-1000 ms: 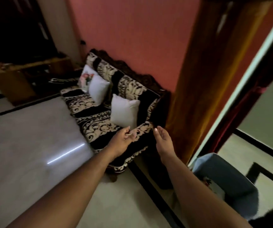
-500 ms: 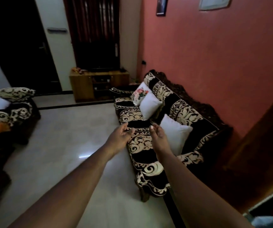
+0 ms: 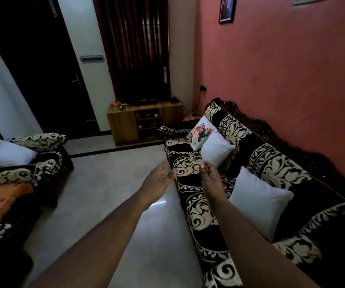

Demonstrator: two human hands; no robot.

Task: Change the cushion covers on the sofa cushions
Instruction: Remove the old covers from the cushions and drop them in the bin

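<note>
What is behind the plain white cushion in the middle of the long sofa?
Behind the middle white cushion stands a floral cushion, partly covered by it, and the sofa backrest. The floral cushion's lower right part is hidden.

Patterned sofa (image 3: 260,163) carries perhaps three cushions (image 3: 258,198).

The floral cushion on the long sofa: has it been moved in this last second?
No. The floral cushion leans at the same far end of the sofa, behind the same white cushion; only the camera turned.
</note>
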